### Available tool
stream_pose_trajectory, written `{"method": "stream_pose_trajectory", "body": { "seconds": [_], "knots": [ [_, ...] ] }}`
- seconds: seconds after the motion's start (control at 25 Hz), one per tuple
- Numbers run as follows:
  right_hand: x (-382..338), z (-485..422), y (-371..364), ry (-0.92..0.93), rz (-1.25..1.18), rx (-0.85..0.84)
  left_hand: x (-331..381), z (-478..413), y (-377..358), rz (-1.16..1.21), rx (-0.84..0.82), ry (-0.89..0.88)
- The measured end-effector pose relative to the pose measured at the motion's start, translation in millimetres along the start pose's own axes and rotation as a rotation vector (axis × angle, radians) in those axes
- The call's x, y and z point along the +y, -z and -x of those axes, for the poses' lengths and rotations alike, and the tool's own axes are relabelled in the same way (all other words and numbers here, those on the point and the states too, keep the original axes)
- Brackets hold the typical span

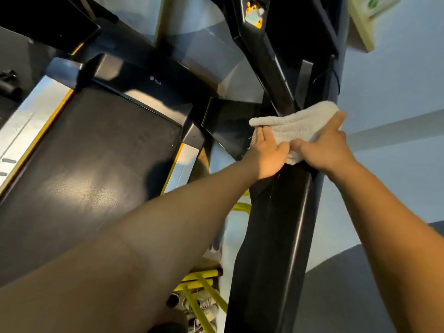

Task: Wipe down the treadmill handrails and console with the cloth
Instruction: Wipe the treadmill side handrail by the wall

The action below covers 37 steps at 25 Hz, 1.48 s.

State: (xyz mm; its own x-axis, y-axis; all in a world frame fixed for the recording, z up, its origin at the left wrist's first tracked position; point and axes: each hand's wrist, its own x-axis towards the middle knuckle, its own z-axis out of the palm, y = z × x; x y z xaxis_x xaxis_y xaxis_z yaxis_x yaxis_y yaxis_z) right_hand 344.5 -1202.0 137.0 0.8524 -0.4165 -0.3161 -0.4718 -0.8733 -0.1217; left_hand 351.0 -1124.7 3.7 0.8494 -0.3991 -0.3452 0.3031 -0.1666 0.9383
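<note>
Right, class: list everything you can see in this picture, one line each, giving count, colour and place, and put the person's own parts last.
cloth: one, off-white, draped over the handrail, centre right
handrail: one, black, running from bottom centre up to the cloth
treadmill belt: one, dark grey, left half
side rails: two, silver with yellow edging, either side of the belt
yellow rack: one, bottom centre, beside the handrail
shoes: white, count unclear, by the rack
wall: pale blue, right
sign: one, cream with green marks, top right
left hand: pressed on the cloth
right hand: pressed on the cloth
</note>
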Motion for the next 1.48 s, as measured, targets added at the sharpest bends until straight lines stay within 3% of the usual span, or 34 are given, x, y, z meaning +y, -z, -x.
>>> {"method": "stream_pose_trajectory", "body": {
  "seconds": [0.08,0.16,0.24,0.4,0.56,0.72,0.84,1.0,1.16,1.28,1.4,1.48],
  "knots": [
    [5.3,8.1,0.9,0.060,-0.211,0.035,4.9,8.6,-2.7,0.059,-0.010,0.034],
    [22.0,42.1,-8.5,0.060,-0.276,0.038,0.1,43.7,-22.1,0.044,0.019,0.057],
    [37.1,89.1,-25.8,0.047,-0.209,0.017,-13.2,90.8,-45.6,0.027,0.124,0.098],
    [40.0,121.7,-39.8,-0.073,0.033,-0.022,-18.4,127.7,-55.5,-0.006,0.018,0.092],
    [13.8,59.6,-22.1,-0.186,-0.022,0.001,-7.0,60.8,-21.8,-0.053,-0.024,0.048],
    [-5.2,10.5,-0.3,-0.190,-0.169,0.006,22.2,-6.6,19.8,0.180,-0.126,0.245],
    [-5.8,-6.5,7.6,-0.159,-0.265,-0.015,32.4,-8.7,31.6,0.271,-0.224,0.268],
    [10.3,22.5,-9.7,-0.084,-0.359,0.070,12.0,25.7,3.5,0.187,-0.101,0.170],
    [42.7,96.6,-42.1,-0.067,-0.089,0.070,-35.2,83.5,-28.4,0.236,-0.086,0.131],
    [52.5,144.3,-61.1,-0.087,0.070,0.031,-59.7,136.0,-65.8,0.457,-0.051,0.203],
    [46.1,115.6,-54.4,-0.106,0.073,0.052,-56.9,116.6,-64.2,0.398,-0.031,0.294],
    [37.2,72.2,-37.9,-0.096,-0.123,0.064,-43.8,94.3,-50.2,0.317,-0.003,0.200]
  ]
}}
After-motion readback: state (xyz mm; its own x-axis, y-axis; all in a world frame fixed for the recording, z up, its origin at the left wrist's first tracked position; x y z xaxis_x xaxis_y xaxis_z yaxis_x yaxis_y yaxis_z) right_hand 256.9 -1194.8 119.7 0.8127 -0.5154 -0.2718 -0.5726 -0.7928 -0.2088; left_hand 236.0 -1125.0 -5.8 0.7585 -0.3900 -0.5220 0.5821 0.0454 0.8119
